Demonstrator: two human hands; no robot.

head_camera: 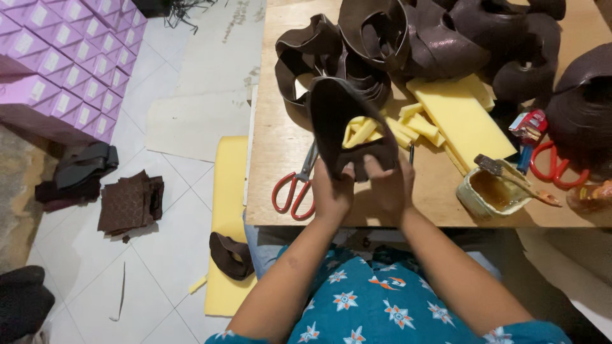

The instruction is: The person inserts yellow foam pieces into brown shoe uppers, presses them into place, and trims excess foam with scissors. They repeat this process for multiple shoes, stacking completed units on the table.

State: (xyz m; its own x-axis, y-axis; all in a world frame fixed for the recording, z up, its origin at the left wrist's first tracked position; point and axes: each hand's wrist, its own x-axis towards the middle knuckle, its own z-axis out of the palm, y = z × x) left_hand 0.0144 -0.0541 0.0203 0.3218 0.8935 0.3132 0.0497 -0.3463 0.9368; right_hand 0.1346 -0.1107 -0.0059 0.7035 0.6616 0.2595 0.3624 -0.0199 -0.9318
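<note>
Your left hand (331, 191) and right hand (390, 185) both have their fingers closed on the lower edge of a dark brown curved piece (347, 124), held up over the wooden counter (280, 140), beside red-handled scissors (296, 188) and yellow foam strips (408, 124)

Even light; edges perhaps slightly warped

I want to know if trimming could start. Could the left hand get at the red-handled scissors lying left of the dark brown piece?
Probably yes: the red-handled scissors lie uncovered beside the left hand, but it grips the dark brown piece.
</note>
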